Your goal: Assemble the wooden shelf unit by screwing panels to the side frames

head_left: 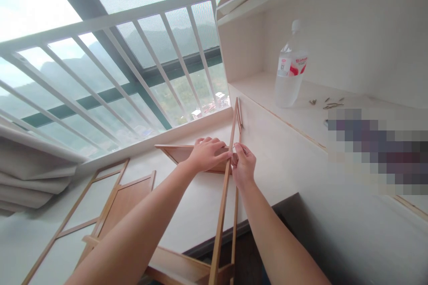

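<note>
Upright before me stands a slim wooden frame, whose near post (221, 213) runs between my two hands. My left hand (209, 155) is closed over the edge of a brown wooden shelf panel (180, 153) where it meets this post, its fingertips reaching the wood. On the post's other side, my right hand (243, 163) pinches at the same height, thumb and fingers pressed together. A tiny pale bit shows by its fingertips, too small to name. The inner side of the joint is hidden by my fingers.
Another wooden frame (120, 178) with a brown panel leans at left. On the white ledge at right are a water bottle (289, 80), several small metal screws (331, 107) and a blurred-out object (384, 147). White railing (107, 21) and windows lie behind; a grey curtain (30, 164) hangs left.
</note>
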`<state>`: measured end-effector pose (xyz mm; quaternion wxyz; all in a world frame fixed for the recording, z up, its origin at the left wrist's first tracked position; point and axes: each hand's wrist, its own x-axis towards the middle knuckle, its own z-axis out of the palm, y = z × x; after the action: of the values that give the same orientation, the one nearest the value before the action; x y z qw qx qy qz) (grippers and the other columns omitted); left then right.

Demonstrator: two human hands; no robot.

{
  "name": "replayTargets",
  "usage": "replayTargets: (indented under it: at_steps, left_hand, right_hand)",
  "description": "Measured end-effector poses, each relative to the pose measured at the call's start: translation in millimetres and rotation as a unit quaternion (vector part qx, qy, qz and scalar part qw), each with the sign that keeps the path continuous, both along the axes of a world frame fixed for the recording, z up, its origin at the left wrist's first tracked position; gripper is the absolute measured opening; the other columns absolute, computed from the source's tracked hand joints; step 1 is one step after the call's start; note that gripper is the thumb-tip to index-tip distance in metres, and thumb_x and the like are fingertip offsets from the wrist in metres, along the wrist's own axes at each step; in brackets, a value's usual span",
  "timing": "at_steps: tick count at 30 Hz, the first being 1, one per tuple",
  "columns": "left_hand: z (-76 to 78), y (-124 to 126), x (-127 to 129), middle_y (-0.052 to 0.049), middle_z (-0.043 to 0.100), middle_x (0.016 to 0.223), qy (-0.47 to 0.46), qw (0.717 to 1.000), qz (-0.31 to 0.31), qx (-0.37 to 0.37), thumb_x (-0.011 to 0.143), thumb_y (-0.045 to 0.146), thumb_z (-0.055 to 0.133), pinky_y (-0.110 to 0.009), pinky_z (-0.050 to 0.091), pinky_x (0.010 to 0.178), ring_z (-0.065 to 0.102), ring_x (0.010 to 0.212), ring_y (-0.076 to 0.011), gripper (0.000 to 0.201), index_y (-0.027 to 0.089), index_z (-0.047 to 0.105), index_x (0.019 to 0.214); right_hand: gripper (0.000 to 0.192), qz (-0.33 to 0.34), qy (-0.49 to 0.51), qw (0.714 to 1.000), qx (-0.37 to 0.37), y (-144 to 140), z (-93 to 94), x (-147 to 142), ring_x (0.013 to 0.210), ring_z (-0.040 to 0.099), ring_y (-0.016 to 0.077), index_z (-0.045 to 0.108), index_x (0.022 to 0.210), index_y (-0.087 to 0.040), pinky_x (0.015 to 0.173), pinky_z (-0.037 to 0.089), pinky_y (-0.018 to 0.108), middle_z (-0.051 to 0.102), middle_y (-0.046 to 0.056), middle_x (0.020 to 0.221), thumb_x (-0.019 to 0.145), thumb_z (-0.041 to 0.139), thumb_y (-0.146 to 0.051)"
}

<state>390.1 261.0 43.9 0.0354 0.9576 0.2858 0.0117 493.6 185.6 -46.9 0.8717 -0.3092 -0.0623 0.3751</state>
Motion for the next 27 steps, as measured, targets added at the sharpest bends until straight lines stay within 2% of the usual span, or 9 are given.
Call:
replayTargets:
  at_steps: [6,12,20,27]
  left_hand:
    - [1.5,0,1,-0.004,0.070,0.122,-0.003,1.000,0.001,-0.004,0.097,0.076,0.036,-0.051,0.035,0.106,0.059,0.115,-0.0296,0.058,0.031,0.070,0.112]
    - [0.2,1,0,-0.004,0.070,0.121,-0.002,1.000,-0.001,-0.003,0.097,0.077,0.035,-0.051,0.036,0.105,0.060,0.114,-0.0295,0.060,0.031,0.069,0.113]
    - [0.2,0,0,-0.005,0.071,0.118,-0.002,1.000,-0.001,-0.003,0.096,0.078,0.033,-0.051,0.036,0.104,0.060,0.114,-0.0302,0.061,0.031,0.069,0.111]
    - [0.1,0,1,-0.004,0.070,0.118,0.001,1.000,0.001,0.001,0.098,0.074,0.034,-0.050,0.036,0.103,0.060,0.113,-0.0297,0.057,0.031,0.069,0.110]
  right_hand:
    - [0.041,-0.009,0.007,1.000,-0.021,3,1.7,-6,0.040,0.023,0.0048,0.065,0.086,-0.016,0.040,0.016,0.025,0.036,-0.013,0.045,0.069,0.086,-0.047]
    - [0.039,-0.038,-0.014,0.999,-0.036,3,-3.0,-10,0.042,0.026,0.0059,0.065,0.089,-0.017,0.042,0.019,0.024,0.039,-0.012,0.046,0.073,0.082,-0.047]
    - [0.036,-0.041,-0.120,0.989,-0.071,-2,-13.5,-5,0.045,0.030,0.0073,0.063,0.088,-0.018,0.044,0.025,0.023,0.039,-0.011,0.051,0.080,0.076,-0.050]
    - [0.036,-0.038,-0.218,0.970,-0.100,-9,-17.8,6,0.047,0.031,0.0089,0.070,0.089,-0.017,0.044,0.024,0.024,0.039,-0.009,0.052,0.083,0.074,-0.052]
